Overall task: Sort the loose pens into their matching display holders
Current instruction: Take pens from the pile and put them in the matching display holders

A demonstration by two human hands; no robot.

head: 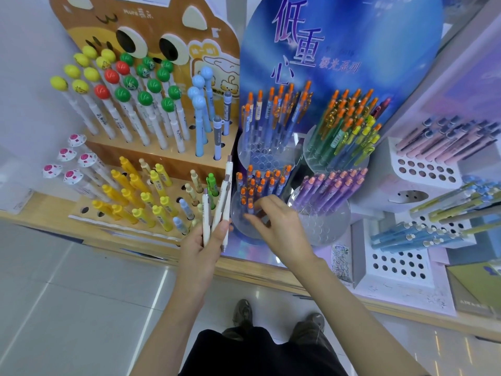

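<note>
Gripping three white pens (pixel 206 215), the left hand (pixel 200 256) has thumb and fingers curled round their lower ends; the pens fan upward beside the wooden display (pixel 168 158). Right hand (pixel 276 223) reaches into the front-left clear holder (pixel 237 226), fingertips pressed together, pinching one orange-capped pen (pixel 250 206) among the others standing there. Four clear round holders in all: this one, one with purple pens (pixel 328 185) just right of it, and two behind, with blue and with green-yellow pens. On the wooden display's back row, three red ball-top pens (pixel 111 76) and four blue ball-top pens (pixel 198 80). White perforated racks (pixel 423 169) on the right. Two shoes (pixel 242 313) on the tiled floor.
</note>
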